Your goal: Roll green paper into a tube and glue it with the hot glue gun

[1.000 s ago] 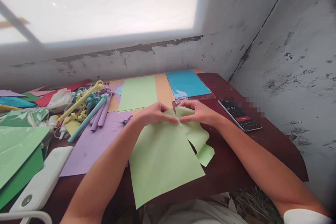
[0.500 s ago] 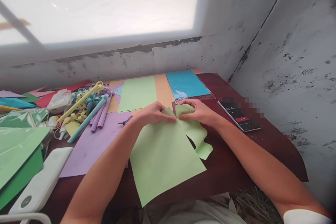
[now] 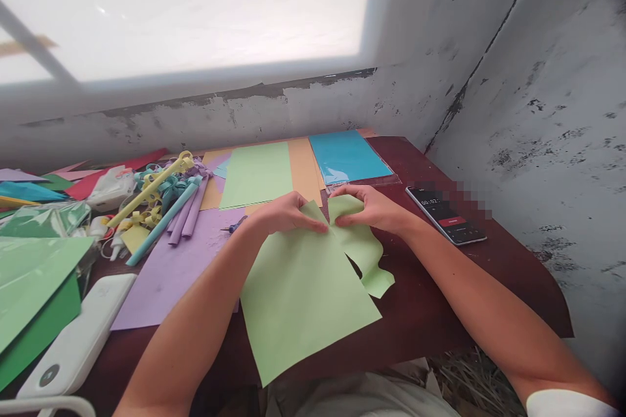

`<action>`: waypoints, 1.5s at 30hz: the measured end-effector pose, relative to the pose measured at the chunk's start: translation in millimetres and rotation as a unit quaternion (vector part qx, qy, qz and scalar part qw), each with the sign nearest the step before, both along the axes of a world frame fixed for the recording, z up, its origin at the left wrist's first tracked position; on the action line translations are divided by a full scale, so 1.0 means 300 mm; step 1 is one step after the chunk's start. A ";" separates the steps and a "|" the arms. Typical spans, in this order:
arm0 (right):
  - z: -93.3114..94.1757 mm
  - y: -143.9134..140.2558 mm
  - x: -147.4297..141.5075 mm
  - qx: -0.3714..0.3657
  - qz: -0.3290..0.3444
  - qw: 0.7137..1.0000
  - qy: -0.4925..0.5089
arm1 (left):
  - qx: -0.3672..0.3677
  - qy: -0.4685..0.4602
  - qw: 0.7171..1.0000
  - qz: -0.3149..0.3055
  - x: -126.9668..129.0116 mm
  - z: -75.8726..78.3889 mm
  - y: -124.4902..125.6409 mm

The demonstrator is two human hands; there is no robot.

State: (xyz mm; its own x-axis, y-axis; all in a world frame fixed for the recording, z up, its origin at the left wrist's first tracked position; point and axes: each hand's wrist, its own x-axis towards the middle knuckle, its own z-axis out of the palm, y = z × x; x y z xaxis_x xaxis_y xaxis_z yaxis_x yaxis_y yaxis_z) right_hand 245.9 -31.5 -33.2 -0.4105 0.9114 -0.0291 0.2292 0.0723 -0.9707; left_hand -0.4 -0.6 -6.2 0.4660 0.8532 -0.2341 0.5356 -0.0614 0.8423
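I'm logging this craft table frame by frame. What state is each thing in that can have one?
Light green sheet: flat, split at its far edge, pinched.
Torn strip: curled, attached at the far end.
Left hand: pinching the sheet.
Right hand: pinching the strip.
Phone: face up, screen lit.
Paper rolls: rolled, lying flat.
Blue paper pack: in clear wrap.

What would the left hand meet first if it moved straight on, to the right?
Probably the right hand: the left hand points at it across the green sheet, fingertips almost touching.
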 end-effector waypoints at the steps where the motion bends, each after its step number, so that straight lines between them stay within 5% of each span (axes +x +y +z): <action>1: 0.001 0.000 0.001 -0.001 -0.001 1.000 0.003 | -0.006 0.005 1.000 -0.009 -0.001 -0.001 0.001; 11: 0.034 -0.006 0.023 -0.058 -0.024 0.998 0.030 | 0.017 0.052 0.998 -0.040 -0.007 -0.008 0.006; 15: 0.039 0.005 0.047 -0.031 -0.084 0.992 0.086 | 0.155 0.064 0.985 -0.040 0.016 -0.040 0.005; 20: 0.014 0.046 0.069 0.068 -0.204 0.964 0.158 | 0.348 0.038 0.936 0.030 0.058 -0.058 -0.009; 26: -0.009 0.065 0.064 0.153 -0.280 0.932 0.171 | 0.180 -0.054 0.981 -0.050 0.113 -0.012 -0.086; 31: -0.021 0.082 0.073 0.173 -0.312 0.919 0.168 | 0.132 -0.046 0.988 -0.058 0.128 -0.016 -0.108; 36: -0.023 0.111 0.119 0.140 -0.350 0.904 0.202 | 0.069 -0.085 0.992 0.054 0.087 -0.037 -0.049; 40: -0.017 0.118 0.140 0.083 -0.354 0.906 0.217 | 0.023 -0.252 0.953 0.169 0.057 -0.055 0.005; 45: -0.014 0.105 0.128 0.072 -0.304 0.935 0.166 | 0.111 -0.250 0.922 0.276 0.037 -0.053 0.029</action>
State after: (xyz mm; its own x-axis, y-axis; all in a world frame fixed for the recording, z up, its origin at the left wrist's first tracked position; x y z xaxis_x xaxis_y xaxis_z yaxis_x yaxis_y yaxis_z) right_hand 284.4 0.1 -37.5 0.2197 0.9642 0.1485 -0.0415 0.1613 -0.9860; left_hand 10.8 8.2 -22.0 -0.0504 0.9936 0.1008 0.0857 -0.0963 0.9917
